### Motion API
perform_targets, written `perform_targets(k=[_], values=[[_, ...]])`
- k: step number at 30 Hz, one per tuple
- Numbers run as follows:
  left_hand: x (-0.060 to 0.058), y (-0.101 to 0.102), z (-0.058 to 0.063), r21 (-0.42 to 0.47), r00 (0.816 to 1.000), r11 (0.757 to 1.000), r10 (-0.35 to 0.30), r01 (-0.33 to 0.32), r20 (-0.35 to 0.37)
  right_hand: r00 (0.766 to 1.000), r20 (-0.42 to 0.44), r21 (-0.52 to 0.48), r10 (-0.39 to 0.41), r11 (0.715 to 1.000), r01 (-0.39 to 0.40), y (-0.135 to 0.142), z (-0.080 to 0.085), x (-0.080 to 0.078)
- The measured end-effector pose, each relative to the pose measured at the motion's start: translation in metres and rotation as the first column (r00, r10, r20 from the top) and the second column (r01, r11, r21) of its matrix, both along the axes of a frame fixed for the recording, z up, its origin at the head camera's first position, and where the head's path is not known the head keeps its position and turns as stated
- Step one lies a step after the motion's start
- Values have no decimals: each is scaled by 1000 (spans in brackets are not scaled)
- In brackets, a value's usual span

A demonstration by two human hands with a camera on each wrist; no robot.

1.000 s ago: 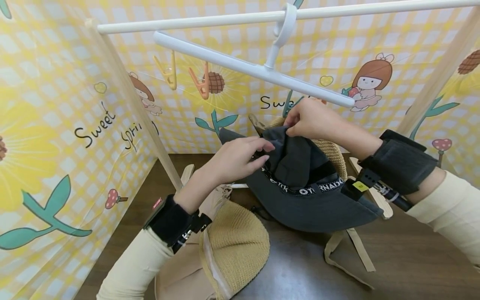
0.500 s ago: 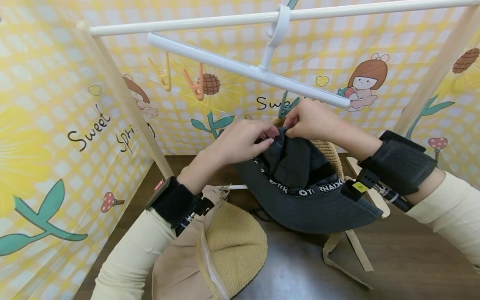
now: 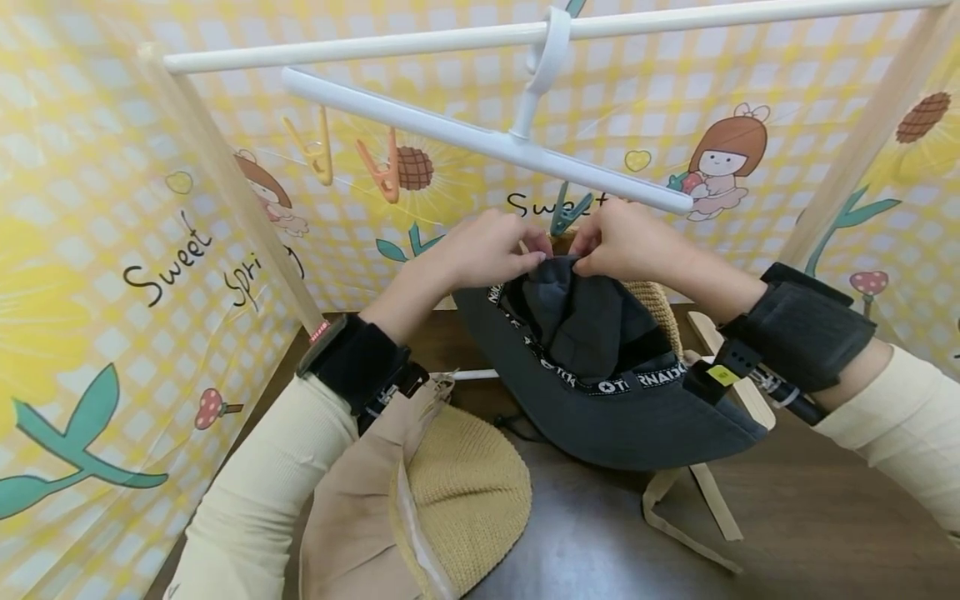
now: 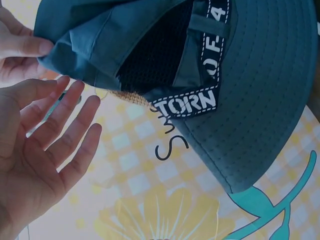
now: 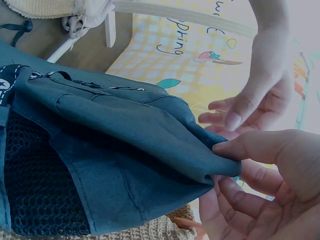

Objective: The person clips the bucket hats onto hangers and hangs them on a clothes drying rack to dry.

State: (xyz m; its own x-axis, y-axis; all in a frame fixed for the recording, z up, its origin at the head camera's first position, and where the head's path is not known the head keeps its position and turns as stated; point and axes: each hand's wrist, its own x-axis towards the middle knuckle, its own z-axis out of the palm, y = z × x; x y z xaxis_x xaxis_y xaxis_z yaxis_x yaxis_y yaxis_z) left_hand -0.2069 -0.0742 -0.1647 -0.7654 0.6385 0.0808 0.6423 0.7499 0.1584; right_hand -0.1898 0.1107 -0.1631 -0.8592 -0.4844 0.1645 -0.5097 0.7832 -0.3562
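A dark grey bucket hat [image 3: 630, 429] with a lettered inner band hangs brim down from my right hand [image 3: 637, 237]. Thumb and fingers of that hand pinch the gathered crown [image 5: 165, 140], plain in the right wrist view. My left hand [image 3: 487, 246] reaches to the other side of the crown top. In the left wrist view the left hand [image 4: 47, 145] has its fingers apart and loosely bent, beside the fabric with nothing between them. Just behind both hands is a teal clothespin [image 3: 566, 215]. Over them a white hanger [image 3: 480, 137] slants down to the right.
The hanger hooks on a white rail [image 3: 337, 52] between wooden posts. Yellow [image 3: 318, 158] and orange clothespins [image 3: 386, 171] hang at left. A tan woven hat [image 3: 472, 500] lies on the dark table [image 3: 585, 533]; another woven hat [image 3: 660, 312] is behind the grey one.
My left hand has moved up and right to the crown's top, close to the right hand. The right hand keeps its pinch on the bucket hat. The head view has shifted slightly.
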Motion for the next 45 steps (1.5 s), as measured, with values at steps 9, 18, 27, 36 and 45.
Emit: perform_targets(k=[9, 18, 27, 36, 45], values=[[-18, 9, 6, 16, 991, 991, 131, -131, 13, 1000, 0, 8, 12, 1000, -12, 0, -1, -2], [-32, 23, 12, 95, 979, 979, 172, -182, 106, 1000, 3, -10, 3, 1000, -2, -1, -1, -5], [-30, 33, 13, 150, 984, 977, 139, -155, 111, 1000, 5, -36, -11, 999, 11, -1, -3, -6], [-31, 33, 11, 323, 965, 940, 27, -113, 260, 999, -20, -60, -47, 997, 46, -1, -4, -6], [-33, 31, 9, 526, 881, 838, -132, -146, 455, 993, -55, -151, -107, 984, 98, 3, -11, -9]])
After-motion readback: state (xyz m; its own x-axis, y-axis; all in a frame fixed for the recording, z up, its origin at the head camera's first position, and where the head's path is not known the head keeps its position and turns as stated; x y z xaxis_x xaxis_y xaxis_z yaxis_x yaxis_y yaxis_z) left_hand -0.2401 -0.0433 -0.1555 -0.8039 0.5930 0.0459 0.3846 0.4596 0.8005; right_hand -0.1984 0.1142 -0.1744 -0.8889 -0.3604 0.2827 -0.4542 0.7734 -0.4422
